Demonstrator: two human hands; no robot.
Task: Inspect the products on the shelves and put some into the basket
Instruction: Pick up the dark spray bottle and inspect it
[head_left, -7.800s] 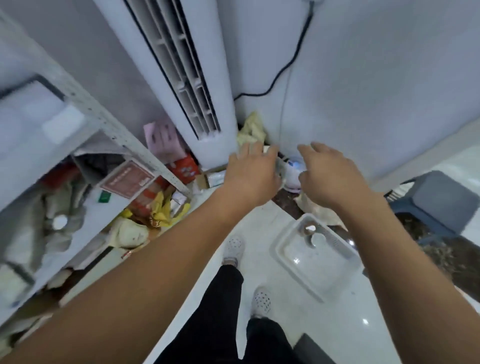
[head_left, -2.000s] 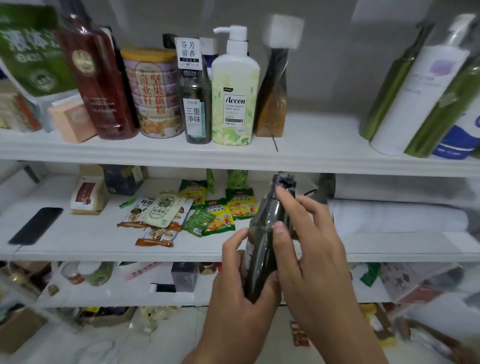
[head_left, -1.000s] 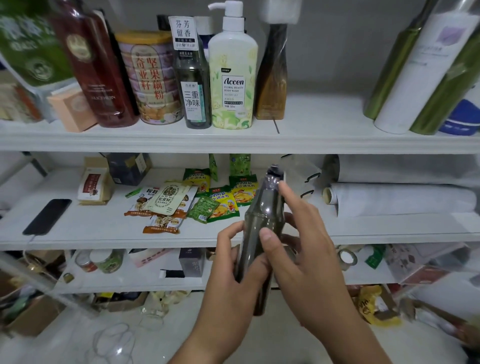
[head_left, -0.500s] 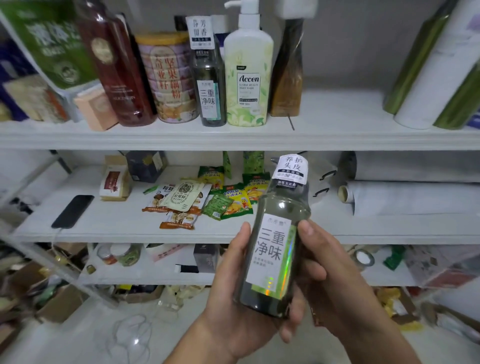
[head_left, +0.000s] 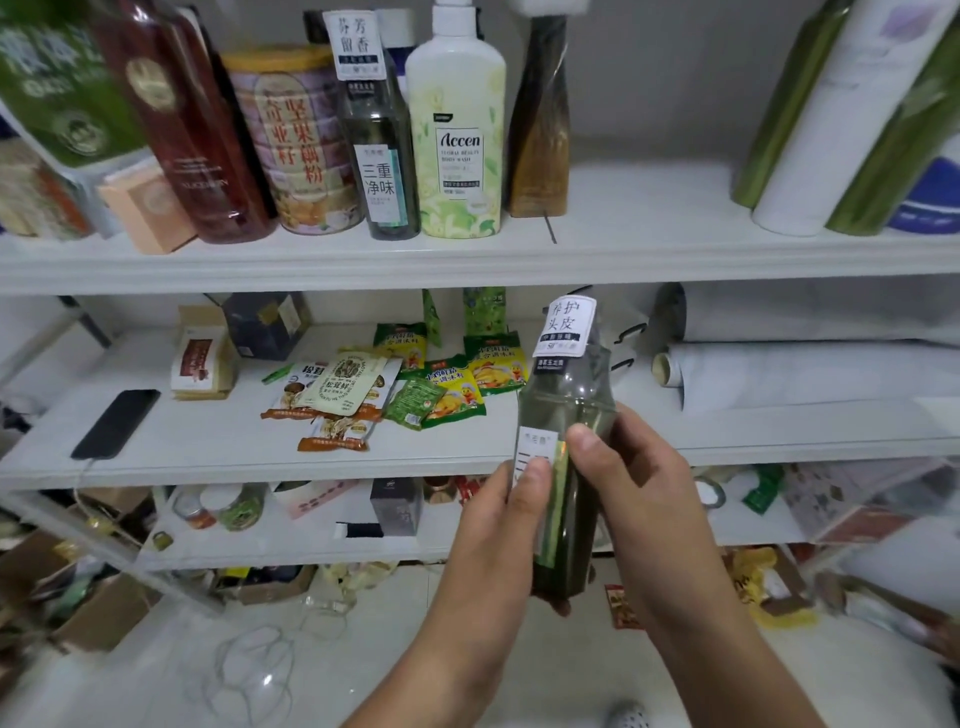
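I hold a dark green bottle (head_left: 563, 410) with a white neck tag upright in front of the middle shelf. My left hand (head_left: 496, 540) grips its lower left side, thumb across the white label. My right hand (head_left: 631, 499) wraps the right side, thumb on the front. A twin bottle (head_left: 382, 156) stands on the top shelf (head_left: 623, 249) between a round tin (head_left: 298, 140) and a white-green Accen pump bottle (head_left: 460, 140). The basket is out of view.
Snack packets (head_left: 395, 387), a black phone (head_left: 117, 423), small boxes and white paper rolls (head_left: 805, 374) lie on the middle shelf. Green and white bottles (head_left: 831, 114) lean at top right. Lower shelf and floor hold jars, cardboard boxes and clutter.
I have turned the bottle, so its front label, fully facing me half a second ago, is now mostly hidden under my thumbs. Both hands shifted slightly higher on it.
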